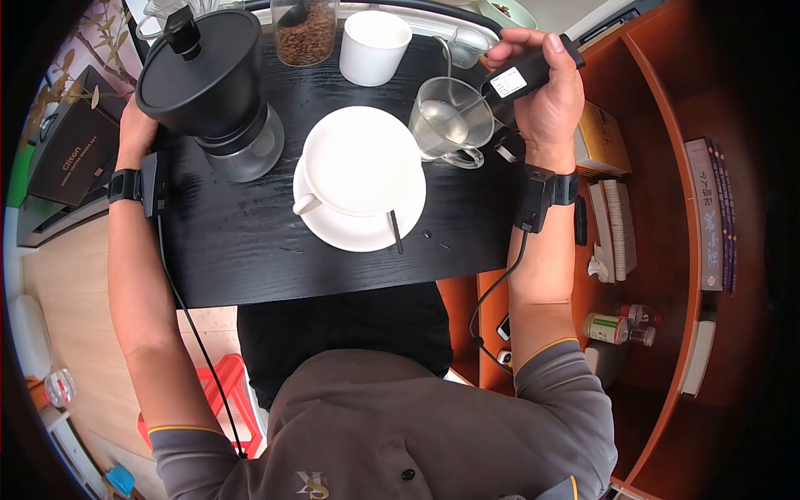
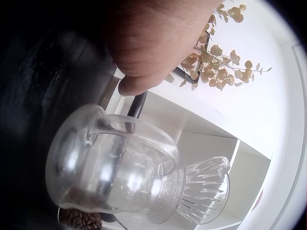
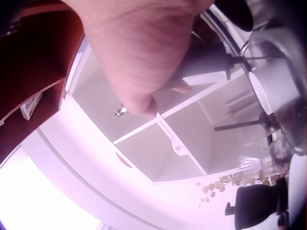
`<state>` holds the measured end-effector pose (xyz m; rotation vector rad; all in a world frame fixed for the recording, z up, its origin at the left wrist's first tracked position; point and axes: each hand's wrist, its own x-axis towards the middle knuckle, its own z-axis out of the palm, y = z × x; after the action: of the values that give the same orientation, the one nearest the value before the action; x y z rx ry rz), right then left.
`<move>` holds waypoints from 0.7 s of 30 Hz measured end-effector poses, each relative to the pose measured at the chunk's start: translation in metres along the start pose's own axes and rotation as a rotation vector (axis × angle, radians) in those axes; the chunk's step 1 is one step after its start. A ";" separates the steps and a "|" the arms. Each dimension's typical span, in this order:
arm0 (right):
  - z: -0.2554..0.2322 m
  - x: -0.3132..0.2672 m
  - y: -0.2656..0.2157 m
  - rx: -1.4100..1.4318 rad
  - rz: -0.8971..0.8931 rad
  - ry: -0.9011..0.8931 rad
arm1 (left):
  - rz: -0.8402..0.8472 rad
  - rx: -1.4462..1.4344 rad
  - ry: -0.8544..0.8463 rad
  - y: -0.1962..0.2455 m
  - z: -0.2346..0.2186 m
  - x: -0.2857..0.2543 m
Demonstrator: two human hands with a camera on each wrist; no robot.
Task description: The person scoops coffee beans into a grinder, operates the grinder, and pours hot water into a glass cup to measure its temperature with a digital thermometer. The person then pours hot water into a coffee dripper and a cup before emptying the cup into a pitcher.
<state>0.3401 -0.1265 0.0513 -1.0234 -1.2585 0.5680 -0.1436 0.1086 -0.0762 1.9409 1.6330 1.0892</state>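
My right hand [image 1: 552, 108] grips a black handheld frother [image 1: 521, 82] with a white label. Its thin shaft slants into a glass cup [image 1: 433, 137] of pale liquid. In the right wrist view, that hand [image 3: 144, 52] covers part of the handle. At the table's left side, my left hand [image 1: 136, 133] is half hidden behind a black coffee grinder [image 1: 204, 79]; its thumb shows loosely extended in the left wrist view, its other fingers hidden. Between the hands, a large white cup [image 1: 358, 162] sits on a saucer [image 1: 367, 237] beside a thin dark stick [image 1: 395, 232].
Behind the cup stand a white tumbler [image 1: 375, 50] and a jar of coffee beans [image 1: 306, 37]. A clear glass pot [image 2: 115, 167] and a ribbed glass piece [image 2: 206, 191] are near the left hand. A wooden shelf [image 1: 667, 92] flanks the table on the right; a black box [image 1: 75, 154] is left.
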 end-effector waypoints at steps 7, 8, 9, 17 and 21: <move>0.001 0.000 0.000 -0.011 -0.011 -0.001 | -0.034 -0.077 0.001 0.008 0.000 -0.005; 0.001 0.000 0.000 -0.009 -0.014 -0.003 | -0.015 -0.062 -0.004 0.009 0.000 -0.005; 0.001 0.000 0.000 -0.010 -0.014 -0.004 | -0.015 -0.062 -0.004 0.008 0.000 -0.005; 0.006 -0.002 0.001 -0.040 -0.025 -0.029 | 0.015 -0.017 -0.013 0.003 0.000 -0.002; 0.008 -0.002 -0.001 -0.042 -0.029 -0.034 | 0.024 -0.022 -0.014 0.008 -0.001 -0.005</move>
<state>0.3321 -0.1265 0.0506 -1.0322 -1.3184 0.5410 -0.1394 0.1018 -0.0709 1.9547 1.5871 1.0957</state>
